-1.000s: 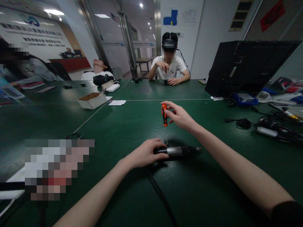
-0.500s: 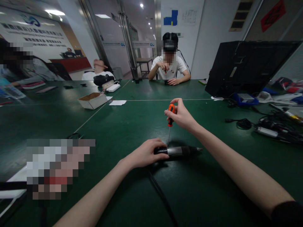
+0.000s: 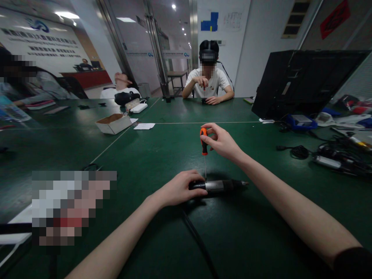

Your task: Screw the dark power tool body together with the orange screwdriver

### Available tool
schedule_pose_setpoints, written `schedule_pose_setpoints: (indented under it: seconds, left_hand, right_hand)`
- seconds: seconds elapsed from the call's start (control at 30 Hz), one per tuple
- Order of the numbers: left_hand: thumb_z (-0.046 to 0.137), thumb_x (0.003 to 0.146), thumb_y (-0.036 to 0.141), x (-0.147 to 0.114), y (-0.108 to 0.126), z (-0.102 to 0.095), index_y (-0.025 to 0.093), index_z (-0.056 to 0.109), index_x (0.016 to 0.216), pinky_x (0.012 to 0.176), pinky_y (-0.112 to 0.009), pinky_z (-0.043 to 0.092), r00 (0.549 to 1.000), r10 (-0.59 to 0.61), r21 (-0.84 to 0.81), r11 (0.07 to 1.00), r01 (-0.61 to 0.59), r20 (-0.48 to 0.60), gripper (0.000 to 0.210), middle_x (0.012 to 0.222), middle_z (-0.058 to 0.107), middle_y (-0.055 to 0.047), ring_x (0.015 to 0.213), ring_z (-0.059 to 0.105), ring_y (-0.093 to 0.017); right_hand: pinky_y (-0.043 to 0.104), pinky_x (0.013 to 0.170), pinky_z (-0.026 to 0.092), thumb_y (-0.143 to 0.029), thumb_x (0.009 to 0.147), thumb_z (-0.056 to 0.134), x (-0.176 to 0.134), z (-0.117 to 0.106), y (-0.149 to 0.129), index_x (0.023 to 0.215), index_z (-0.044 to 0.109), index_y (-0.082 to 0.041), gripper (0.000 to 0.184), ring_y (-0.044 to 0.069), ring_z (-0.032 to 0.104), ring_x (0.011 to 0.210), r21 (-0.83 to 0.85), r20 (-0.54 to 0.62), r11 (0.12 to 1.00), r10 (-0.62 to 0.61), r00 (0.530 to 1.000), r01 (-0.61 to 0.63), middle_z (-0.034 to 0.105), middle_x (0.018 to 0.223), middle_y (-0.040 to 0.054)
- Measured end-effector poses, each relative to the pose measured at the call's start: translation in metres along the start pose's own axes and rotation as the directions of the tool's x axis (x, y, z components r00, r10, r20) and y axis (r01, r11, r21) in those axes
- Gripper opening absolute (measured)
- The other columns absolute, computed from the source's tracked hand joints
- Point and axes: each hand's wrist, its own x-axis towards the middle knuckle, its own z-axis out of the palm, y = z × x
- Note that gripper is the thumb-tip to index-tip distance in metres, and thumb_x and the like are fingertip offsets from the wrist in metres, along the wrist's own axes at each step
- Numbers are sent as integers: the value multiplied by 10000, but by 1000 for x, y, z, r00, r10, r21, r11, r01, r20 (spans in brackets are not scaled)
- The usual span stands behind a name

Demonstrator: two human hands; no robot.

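My left hand (image 3: pixel 183 187) is closed around the black rear end of a corded, pen-shaped power tool (image 3: pixel 214 186) with a silver middle band. The tool lies on the green table with its narrow tip to the right. A black cord (image 3: pixel 199 240) runs from below my left hand toward me. Between the fingers of my right hand (image 3: pixel 222 140) is the orange and black handle of a screwdriver (image 3: pixel 204 142). It stands nearly upright, its thin shaft reaching down to the tool's body beside my left fingertips. The screw, if any, is too small to see.
An open cardboard box (image 3: pixel 114 124) and white paper (image 3: pixel 144 126) lie ahead on the left. On the right are a large black monitor (image 3: pixel 305 83) and tangled cables with another silver tool (image 3: pixel 328 162). A person (image 3: pixel 208 79) sits opposite; a blurred-out patch covers the lower left.
The screwdriver's handle has tipped slightly left, so it stands straighter. My right fingers have shifted around the handle. My left hand and the power tool stay in place.
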Motion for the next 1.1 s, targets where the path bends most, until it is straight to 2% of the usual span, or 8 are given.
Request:
schedule_pose_setpoints:
  seconds: [0.1,0.23,0.4,0.53,0.7,0.87,1.1]
  left_hand:
    - [600,860,429,0,0,0,165,658,1069,758,-285,437,1000,1,-8,1000,-1,0,342,983,610,-55,862,591,-207]
    - [599,858,437,0,-1,0,175,657,1063,765,-286,438,1000,-1,-17,1000,1,1,338,990,612,-53,868,591,-209]
    - [606,853,432,0,-2,1,176,657,1062,767,-287,446,1000,-4,-20,1000,4,3,335,996,619,-53,872,593,-208]
    - [604,854,440,0,-3,2,172,660,1052,768,-287,448,1000,0,-16,1000,0,-4,339,990,619,-55,872,597,-209]
    - [594,855,450,0,0,0,175,654,1068,771,-294,452,1000,-9,-16,1000,9,5,352,1003,620,-58,876,593,-214]
    - [589,857,451,-1,2,-2,178,653,1076,782,-307,452,1000,-16,-26,1000,16,7,356,1014,616,-59,871,588,-214]
    - [590,856,457,-1,0,-1,178,660,1055,776,-302,443,1000,-8,-34,999,8,7,350,1006,614,-57,877,589,-215]
  right_hand:
    - [259,504,510,-374,745,637,1,-2,4,980,398,-211,372,137,603,641,6,-40,1000,16,999,-16,584,822,-10]
    - [267,513,521,-341,776,590,0,-1,5,965,351,-222,327,133,618,629,30,-27,999,12,1000,-11,596,829,-20]
    - [245,468,514,-310,801,548,-1,1,-2,1043,459,-210,277,94,572,603,27,24,999,-19,1000,18,565,961,12]
    - [235,475,513,-301,837,489,-1,1,-4,1077,500,-200,261,115,596,674,25,41,1000,-13,999,12,569,971,29]
    - [253,520,518,-369,757,627,0,0,3,995,408,-201,365,127,611,660,24,-27,1000,17,999,-17,592,889,13]
    - [276,545,535,-319,793,566,-1,2,5,980,326,-219,321,125,636,621,60,-34,998,28,999,-26,589,888,-4]
    - [241,499,541,-280,814,513,-1,1,-3,1077,459,-210,277,87,581,643,40,36,999,-6,999,5,547,1067,40]
